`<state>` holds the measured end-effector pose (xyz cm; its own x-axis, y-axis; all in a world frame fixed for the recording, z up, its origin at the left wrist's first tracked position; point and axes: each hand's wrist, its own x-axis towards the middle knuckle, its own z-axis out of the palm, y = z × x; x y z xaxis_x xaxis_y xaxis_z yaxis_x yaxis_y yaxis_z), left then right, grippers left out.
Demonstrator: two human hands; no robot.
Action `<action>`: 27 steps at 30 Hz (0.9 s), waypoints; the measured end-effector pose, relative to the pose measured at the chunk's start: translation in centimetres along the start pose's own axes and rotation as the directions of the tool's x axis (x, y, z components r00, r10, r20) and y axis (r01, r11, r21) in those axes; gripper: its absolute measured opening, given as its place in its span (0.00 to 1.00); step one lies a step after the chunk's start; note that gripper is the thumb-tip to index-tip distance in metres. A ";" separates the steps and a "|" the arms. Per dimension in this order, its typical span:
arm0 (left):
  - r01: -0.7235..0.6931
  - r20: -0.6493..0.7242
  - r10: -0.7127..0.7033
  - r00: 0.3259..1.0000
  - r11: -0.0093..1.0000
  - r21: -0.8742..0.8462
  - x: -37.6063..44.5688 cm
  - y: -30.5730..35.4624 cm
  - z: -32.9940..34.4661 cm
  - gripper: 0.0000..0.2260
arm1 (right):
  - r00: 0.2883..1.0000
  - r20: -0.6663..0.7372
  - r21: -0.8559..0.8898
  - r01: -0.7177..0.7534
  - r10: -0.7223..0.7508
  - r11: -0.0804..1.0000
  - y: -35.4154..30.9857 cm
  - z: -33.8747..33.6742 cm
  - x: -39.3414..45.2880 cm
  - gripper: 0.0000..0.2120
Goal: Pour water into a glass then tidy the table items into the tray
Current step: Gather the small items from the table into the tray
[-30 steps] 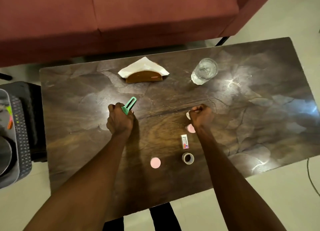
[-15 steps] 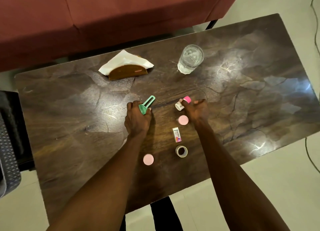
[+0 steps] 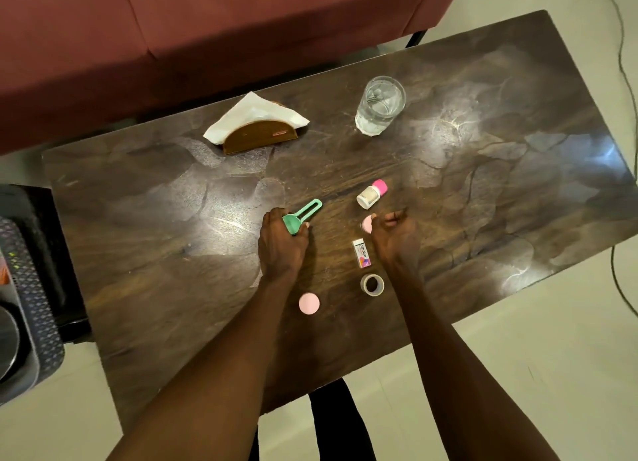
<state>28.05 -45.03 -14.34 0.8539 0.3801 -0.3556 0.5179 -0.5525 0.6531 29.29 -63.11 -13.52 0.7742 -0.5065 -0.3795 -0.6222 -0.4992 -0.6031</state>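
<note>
Currently: glass (image 3: 379, 105) filled | left hand (image 3: 281, 243) grips green scoop (image 3: 298, 217) | right hand (image 3: 393, 236) curled over pink cap (image 3: 366, 224), grip unclear | bench (image 3: 518, 150) untidied

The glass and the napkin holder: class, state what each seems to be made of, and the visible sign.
Glass: clear glass or perhaps clear plastic, glossy; the table shows through its wall and the water in it.
Napkin holder: probably wood, brown with a smooth, dull sheen; it could be wood-look plastic. It holds a white paper napkin.
</note>
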 end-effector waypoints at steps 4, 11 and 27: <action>-0.011 -0.003 0.011 1.000 0.999 -0.052 -0.7 -1.8 -2.0 0.20 | 0.957 0.141 -0.045 0.261 -0.252 0.964 -1.5 2.0 -3.1 0.11; -0.080 -0.062 0.075 0.995 0.993 -0.085 -0.5 -7.3 -9.2 0.21 | 0.647 0.543 -0.085 0.677 -0.535 0.731 -8.4 8.6 -9.6 0.26; 0.079 -0.448 -0.505 0.738 0.724 -0.686 1.6 -22.6 -31.9 0.24 | 0.583 0.722 0.028 0.513 -0.372 0.858 -24.8 30.4 -30.1 0.04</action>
<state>16.00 -8.26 -8.36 0.3449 0.8918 -0.2928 0.4071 0.1389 0.9028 24.91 -14.06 -8.50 0.7672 0.3978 -0.5032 -0.1335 -0.6683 -0.7318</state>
